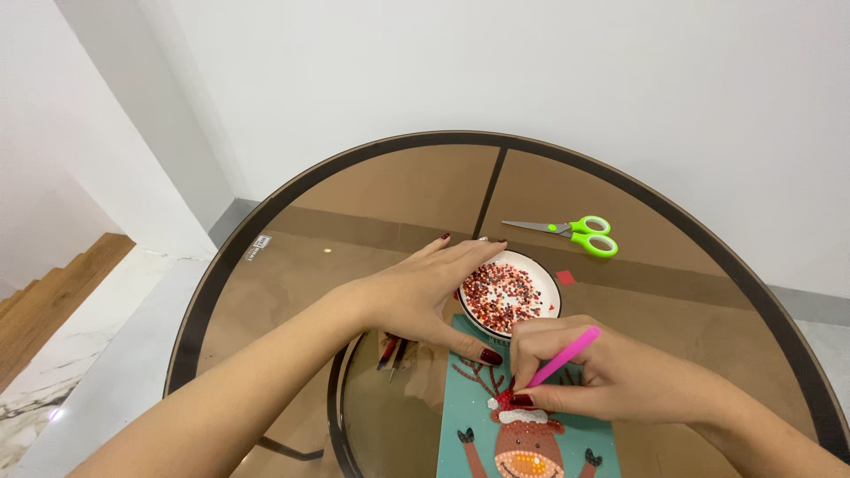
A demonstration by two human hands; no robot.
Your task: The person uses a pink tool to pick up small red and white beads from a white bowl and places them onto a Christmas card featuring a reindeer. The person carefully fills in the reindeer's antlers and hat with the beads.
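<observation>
My left hand (423,296) cups the near-left rim of a small white dish (542,271) filled with red, pink and dark beads, its thumb resting on the top edge of a teal card (460,416). The card shows a bead-covered reindeer with a red and white hat. My right hand (595,376) grips a pink pen-like stick (567,354), tip pointed down at the hat area of the card. Both hands sit close together at the near middle of a round brown glass table (390,190).
Green-handled scissors (580,234) lie at the far right of the table. A small red scrap (566,277) lies right of the dish. A dark table frame shows through the glass. White walls stand behind; wooden stairs (53,296) drop at the left.
</observation>
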